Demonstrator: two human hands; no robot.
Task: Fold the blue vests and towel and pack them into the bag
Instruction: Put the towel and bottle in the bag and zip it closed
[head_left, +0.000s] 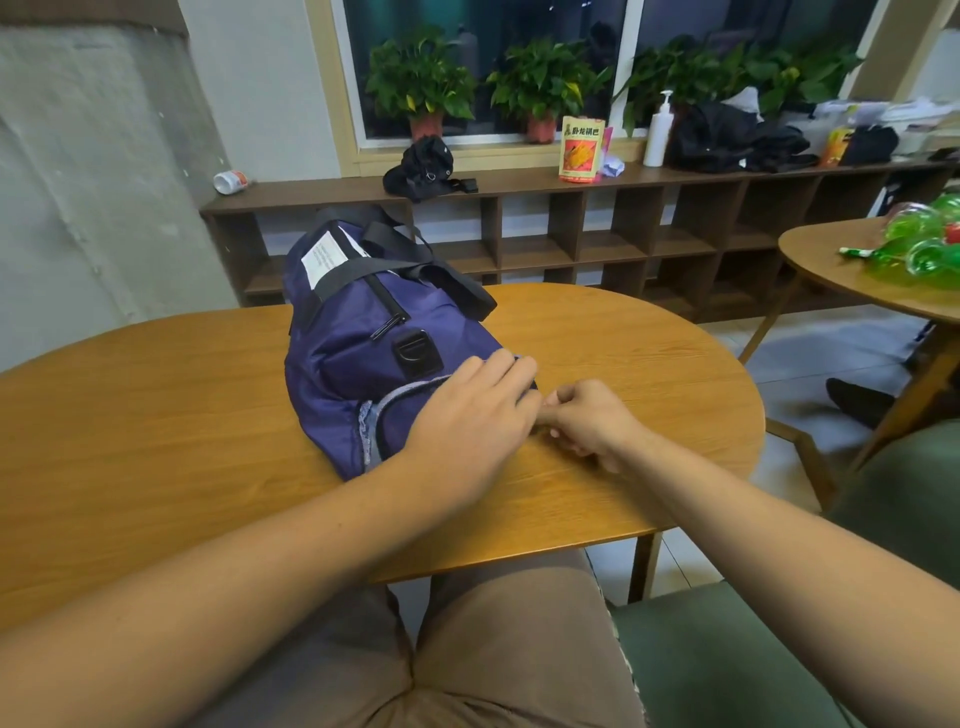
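Note:
A purple duffel bag with black straps lies on the round wooden table, its near end toward me. A strip of pale grey-blue cloth shows along the bag's near zip opening. My left hand rests flat on the near end of the bag, fingers straight. Just to its right, my right hand has its fingers curled and pinches something small at the bag's end, likely the zip pull; the thing itself is hidden. No vests or towel lie loose on the table.
A second round table with green plastic bottles stands at the right. A low shelf unit runs along the far wall, bearing black bags, a lotion bottle and a snack packet. A green seat is at my right.

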